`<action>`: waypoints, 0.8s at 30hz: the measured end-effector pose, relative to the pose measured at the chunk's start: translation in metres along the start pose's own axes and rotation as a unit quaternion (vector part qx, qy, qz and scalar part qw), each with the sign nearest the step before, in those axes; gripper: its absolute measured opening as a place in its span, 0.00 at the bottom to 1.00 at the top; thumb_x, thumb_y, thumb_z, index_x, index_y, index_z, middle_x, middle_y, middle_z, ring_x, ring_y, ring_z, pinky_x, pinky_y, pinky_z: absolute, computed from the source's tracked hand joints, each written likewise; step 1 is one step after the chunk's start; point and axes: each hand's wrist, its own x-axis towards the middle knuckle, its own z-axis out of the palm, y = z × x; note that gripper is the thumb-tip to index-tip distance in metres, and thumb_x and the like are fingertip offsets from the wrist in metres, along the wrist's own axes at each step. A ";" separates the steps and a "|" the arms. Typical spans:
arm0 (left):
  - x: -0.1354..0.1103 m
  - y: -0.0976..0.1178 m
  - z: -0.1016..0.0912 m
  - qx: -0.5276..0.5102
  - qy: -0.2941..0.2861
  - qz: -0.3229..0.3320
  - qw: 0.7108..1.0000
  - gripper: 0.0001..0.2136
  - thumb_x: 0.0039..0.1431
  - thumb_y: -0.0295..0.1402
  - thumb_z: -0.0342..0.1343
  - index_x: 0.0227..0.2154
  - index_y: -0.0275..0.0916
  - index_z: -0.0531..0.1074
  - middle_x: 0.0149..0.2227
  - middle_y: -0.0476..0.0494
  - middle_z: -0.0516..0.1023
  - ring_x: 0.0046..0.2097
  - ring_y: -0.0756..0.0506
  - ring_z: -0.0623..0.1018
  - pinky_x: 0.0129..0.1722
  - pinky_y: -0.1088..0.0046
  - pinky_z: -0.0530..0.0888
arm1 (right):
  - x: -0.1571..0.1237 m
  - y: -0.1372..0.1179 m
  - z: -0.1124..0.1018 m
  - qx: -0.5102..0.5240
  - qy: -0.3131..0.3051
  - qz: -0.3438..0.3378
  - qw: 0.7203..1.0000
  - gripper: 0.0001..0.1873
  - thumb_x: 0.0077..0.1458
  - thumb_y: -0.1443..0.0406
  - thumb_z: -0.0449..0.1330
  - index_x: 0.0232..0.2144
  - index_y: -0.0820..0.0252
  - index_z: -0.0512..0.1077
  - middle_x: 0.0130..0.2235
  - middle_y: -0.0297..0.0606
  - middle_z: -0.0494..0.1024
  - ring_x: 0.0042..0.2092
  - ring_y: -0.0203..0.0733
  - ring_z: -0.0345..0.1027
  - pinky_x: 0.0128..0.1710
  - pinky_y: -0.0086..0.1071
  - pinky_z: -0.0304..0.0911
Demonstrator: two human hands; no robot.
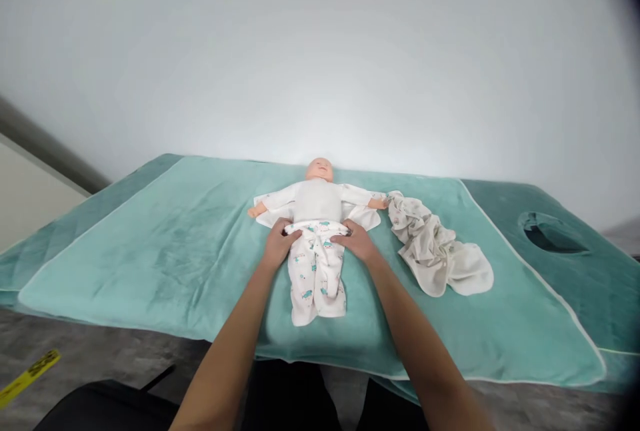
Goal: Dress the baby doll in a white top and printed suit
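Note:
A baby doll [318, 199] lies on its back on a teal towel [150, 251], arms spread, with an open white top under it. It wears white printed trousers [316, 271]. My left hand [278, 239] grips the waistband of the trousers at the doll's left-hand side in view, fingers closed on the cloth. My right hand [356, 239] grips the waistband on the other side, fingers curled over the edge.
A crumpled white cloth [435, 251] lies to the right of the doll. The towel covers a teal padded table [590, 271] with a face hole [553, 234] at the right end. A plain wall stands behind. A yellow tape strip [30, 374] lies on the floor.

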 end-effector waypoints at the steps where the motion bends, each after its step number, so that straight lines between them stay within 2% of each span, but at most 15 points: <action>1: -0.004 0.001 0.002 0.026 0.023 0.003 0.999 0.13 0.50 0.43 0.61 0.25 0.40 0.67 0.29 0.50 0.71 0.33 0.47 0.69 0.35 0.71 0.65 | -0.003 0.001 0.003 -0.006 0.020 -0.006 1.000 0.19 0.41 0.52 0.70 0.24 0.57 0.68 0.25 0.27 0.65 0.31 0.37 0.56 0.32 0.30 0.53; 5: -0.019 0.006 0.012 0.050 0.071 -0.017 0.996 0.17 0.54 0.44 0.57 0.19 0.42 0.59 0.20 0.54 0.59 0.28 0.49 0.62 0.31 0.71 0.60 | -0.010 0.007 0.012 0.036 0.092 -0.019 0.995 0.21 0.45 0.52 0.65 0.18 0.56 0.59 0.22 0.27 0.56 0.29 0.35 0.50 0.29 0.30 0.48; 7: -0.025 0.009 0.016 0.047 0.078 -0.024 0.996 0.16 0.55 0.44 0.56 0.21 0.42 0.60 0.21 0.54 0.60 0.28 0.49 0.62 0.31 0.71 0.60 | -0.011 0.010 0.013 0.060 0.096 -0.017 0.993 0.23 0.47 0.50 0.62 0.18 0.55 0.55 0.22 0.27 0.54 0.28 0.35 0.48 0.28 0.30 0.48; 9: -0.029 0.012 0.019 0.037 0.070 -0.026 0.996 0.13 0.55 0.44 0.55 0.25 0.41 0.64 0.25 0.54 0.65 0.31 0.48 0.65 0.33 0.72 0.63 | -0.012 0.014 0.012 0.080 0.087 -0.014 0.993 0.24 0.47 0.48 0.61 0.19 0.55 0.55 0.22 0.27 0.54 0.28 0.35 0.49 0.28 0.30 0.49; 12: -0.037 0.017 0.015 0.017 0.039 -0.032 0.999 0.12 0.55 0.45 0.56 0.32 0.41 0.69 0.30 0.52 0.71 0.34 0.47 0.69 0.36 0.71 0.67 | -0.014 0.015 0.009 0.093 0.069 -0.012 0.993 0.22 0.47 0.47 0.63 0.22 0.56 0.60 0.24 0.27 0.59 0.29 0.36 0.53 0.30 0.30 0.53; 15: -0.051 0.018 0.005 -0.025 -0.032 -0.041 0.998 0.18 0.51 0.48 0.61 0.37 0.40 0.71 0.33 0.50 0.73 0.36 0.45 0.72 0.37 0.70 0.69 | -0.024 0.015 0.005 0.092 0.031 -0.014 0.995 0.20 0.47 0.48 0.65 0.30 0.56 0.68 0.29 0.28 0.67 0.33 0.38 0.59 0.34 0.30 0.57; 17: -0.064 0.014 -0.004 -0.065 -0.086 -0.029 0.994 0.25 0.46 0.47 0.66 0.44 0.40 0.70 0.40 0.46 0.75 0.44 0.42 0.75 0.44 0.67 0.72 | -0.036 0.014 0.001 0.089 0.001 -0.014 0.996 0.24 0.43 0.49 0.69 0.38 0.56 0.70 0.35 0.30 0.72 0.37 0.40 0.64 0.38 0.32 0.61; 19: -0.077 0.009 -0.010 -0.099 -0.129 -0.005 0.987 0.34 0.43 0.43 0.70 0.53 0.42 0.66 0.52 0.41 0.74 0.55 0.38 0.73 0.54 0.63 0.71 | -0.051 0.011 -0.002 0.077 -0.023 -0.014 0.997 0.33 0.37 0.52 0.73 0.45 0.56 0.69 0.41 0.33 0.74 0.42 0.43 0.66 0.43 0.35 0.63; 21: -0.087 0.003 -0.013 -0.107 -0.143 0.008 0.984 0.42 0.40 0.41 0.73 0.59 0.45 0.60 0.59 0.39 0.69 0.61 0.37 0.69 0.60 0.60 0.67 | -0.064 0.008 -0.004 0.045 -0.036 -0.014 0.998 0.38 0.34 0.53 0.76 0.47 0.56 0.69 0.44 0.36 0.75 0.45 0.46 0.67 0.44 0.37 0.63; 24: -0.096 0.001 -0.012 -0.061 -0.111 0.000 0.992 0.41 0.39 0.42 0.73 0.57 0.45 0.62 0.59 0.39 0.68 0.61 0.37 0.70 0.60 0.60 0.68 | -0.075 0.004 -0.002 -0.015 -0.037 -0.012 0.999 0.29 0.37 0.53 0.75 0.40 0.57 0.72 0.38 0.34 0.75 0.40 0.46 0.66 0.39 0.36 0.61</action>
